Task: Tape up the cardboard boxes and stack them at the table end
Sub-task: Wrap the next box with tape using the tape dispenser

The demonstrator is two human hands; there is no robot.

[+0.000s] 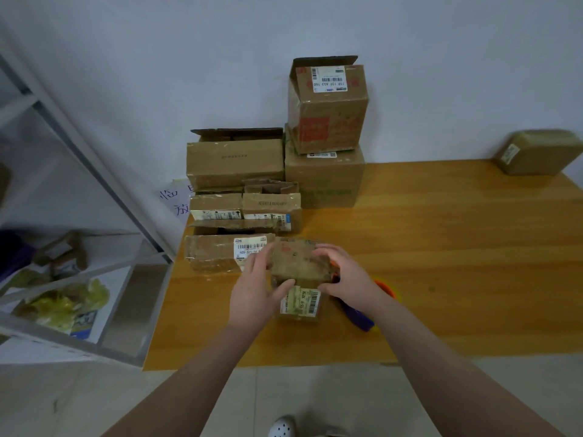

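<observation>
Left hand (257, 288) grasps the small cardboard box (298, 263) by its left side, thumb curled onto the near face. Right hand (342, 277) clasps the right side, fingers bent over the top. The box is near the desk's (441, 247) left edge, just beside the other boxes (235, 165) stacked toward the far left corner.

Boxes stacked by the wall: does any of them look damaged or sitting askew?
Yes. The top red-printed box sits twisted on the box below, its flap open and label upside down. The long box at front left is crumpled. The left hand and right hand hold a worn small box.
</observation>
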